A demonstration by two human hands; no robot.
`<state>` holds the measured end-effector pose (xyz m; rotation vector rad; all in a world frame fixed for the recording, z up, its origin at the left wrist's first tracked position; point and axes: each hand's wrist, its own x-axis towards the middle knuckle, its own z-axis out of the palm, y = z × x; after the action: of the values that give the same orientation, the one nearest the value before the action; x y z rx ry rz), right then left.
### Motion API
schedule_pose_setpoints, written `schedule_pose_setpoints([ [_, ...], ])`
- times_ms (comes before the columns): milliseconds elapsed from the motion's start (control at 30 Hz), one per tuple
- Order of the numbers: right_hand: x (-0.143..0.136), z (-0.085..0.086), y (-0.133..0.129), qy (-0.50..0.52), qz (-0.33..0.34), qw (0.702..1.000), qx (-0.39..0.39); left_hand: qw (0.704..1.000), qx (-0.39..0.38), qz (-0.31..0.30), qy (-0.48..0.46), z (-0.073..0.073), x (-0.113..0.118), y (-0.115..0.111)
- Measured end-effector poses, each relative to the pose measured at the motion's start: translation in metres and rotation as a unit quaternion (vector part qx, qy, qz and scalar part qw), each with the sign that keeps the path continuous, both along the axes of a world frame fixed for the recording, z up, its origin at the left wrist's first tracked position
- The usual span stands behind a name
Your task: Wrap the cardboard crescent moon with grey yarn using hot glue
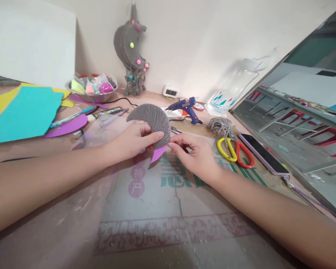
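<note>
A crescent moon shape (154, 121) is wrapped in grey yarn over most of its length, while its lower tip is bare purple. My left hand (134, 142) grips it, thumb across the front face and fingers behind. Close against its right edge, my right hand (194, 151) is closed in a pinch on what looks like the grey yarn, barely visible between thumb and forefinger. A thin grey strand (179, 201) lies on the table covering below. Beyond my right hand rests a loose bundle of grey yarn (220, 126), beside scissors (236, 153) with one yellow and one red handle.
A blue glue gun (189, 110) stands behind the crescent, near a small digital clock (171, 91). Leftward are a metal bowl (92, 96) of bagged clay and turquoise sheets (25, 112). A phone (263, 153) lies right. A finished moon hanging (133, 48) leans on the wall.
</note>
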<state>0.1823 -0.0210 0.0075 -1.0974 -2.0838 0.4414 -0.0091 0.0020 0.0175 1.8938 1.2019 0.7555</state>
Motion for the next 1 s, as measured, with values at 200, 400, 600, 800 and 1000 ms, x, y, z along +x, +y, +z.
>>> schedule_pose_setpoints([
  [200, 0.0009, -0.0002, -0.0011, -0.02, 0.004, 1.0, 0.017, 0.998, 0.054, 0.018, 0.042, 0.0025, 0.0014, -0.001],
  [400, 0.0007, 0.0004, -0.0019, -0.026, 0.002, 0.999, 0.028, 0.999, 0.038, 0.021, 0.025, 0.0022, 0.0019, -0.0025],
  [600, 0.0001, -0.0018, -0.0031, -0.029, -0.001, 0.999, 0.034, 1.0, -0.002, 0.013, 0.012, 0.0041, 0.0031, -0.0036],
  [800, 0.0003, -0.0032, -0.0022, -0.021, 0.0, 1.0, 0.018, 1.0, -0.017, 0.003, 0.003, 0.0041, 0.0023, -0.0047],
  [1000, -0.0002, -0.0038, -0.0019, -0.021, -0.006, 1.0, 0.006, 1.0, -0.024, -0.003, -0.002, 0.0037, 0.0015, -0.0042],
])
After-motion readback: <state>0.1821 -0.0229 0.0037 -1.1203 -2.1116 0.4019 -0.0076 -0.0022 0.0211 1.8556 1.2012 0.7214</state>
